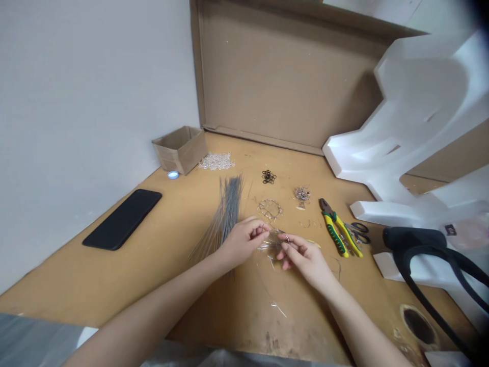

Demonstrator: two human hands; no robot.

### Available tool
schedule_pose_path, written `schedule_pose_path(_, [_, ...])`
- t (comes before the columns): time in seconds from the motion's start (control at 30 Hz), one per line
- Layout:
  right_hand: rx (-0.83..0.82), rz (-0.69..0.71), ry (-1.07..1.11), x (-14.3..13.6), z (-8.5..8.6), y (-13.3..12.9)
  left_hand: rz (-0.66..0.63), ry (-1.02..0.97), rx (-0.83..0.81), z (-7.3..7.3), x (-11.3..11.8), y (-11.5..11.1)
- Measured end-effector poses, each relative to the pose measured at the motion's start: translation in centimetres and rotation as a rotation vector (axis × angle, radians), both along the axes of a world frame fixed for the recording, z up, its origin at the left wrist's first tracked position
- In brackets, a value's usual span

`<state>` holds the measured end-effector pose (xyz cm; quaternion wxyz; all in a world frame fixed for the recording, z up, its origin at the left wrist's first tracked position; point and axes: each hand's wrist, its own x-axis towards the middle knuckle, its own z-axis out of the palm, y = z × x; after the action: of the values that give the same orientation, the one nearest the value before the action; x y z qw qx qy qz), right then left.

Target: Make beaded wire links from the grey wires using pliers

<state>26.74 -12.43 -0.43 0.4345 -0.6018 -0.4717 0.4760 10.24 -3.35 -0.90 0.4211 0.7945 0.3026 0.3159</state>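
Over the middle of the table, my left hand [246, 237] is closed, thumb and forefinger pinching the end of a thin wire [274, 233]. Close beside it, my right hand [305, 257] pinches a small shiny metal piece [288, 238] by the same wire; its exact shape is too small to tell. Loose short wires lie under the fingertips. A fanned bundle of straight grey wires [231, 204] reaches under my left hand. Just beyond both hands rests a ring of bent wire pieces [270, 209].
Black rings [269, 177], small metal parts [301, 193] and a heap of clear pieces [217, 161] lie farther back. Yellow-green pliers [338, 227] and scissors [359, 233] are at right, near white foam [420, 102]. A phone [123, 219] and cardboard box [181, 149] stay left.
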Motion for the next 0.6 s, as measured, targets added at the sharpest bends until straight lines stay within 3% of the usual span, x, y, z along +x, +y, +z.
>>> schedule_pose_path(0.2, [0.143, -0.04, 0.022, -0.11, -0.4, 0.16, 0.031, 0.026, 0.07, 0.28, -0.22, 0.23])
schedule_pose_path(0.33, [0.121, -0.084, -0.033, 0.01, -0.04, 0.11, 0.043, -0.018, 0.025, 0.45, -0.17, 0.3])
schedule_pose_path(0.6, [0.174, -0.138, -0.373, 0.26, 0.39, 0.08, -0.109, -0.044, -0.419, 0.29, 0.03, 0.15])
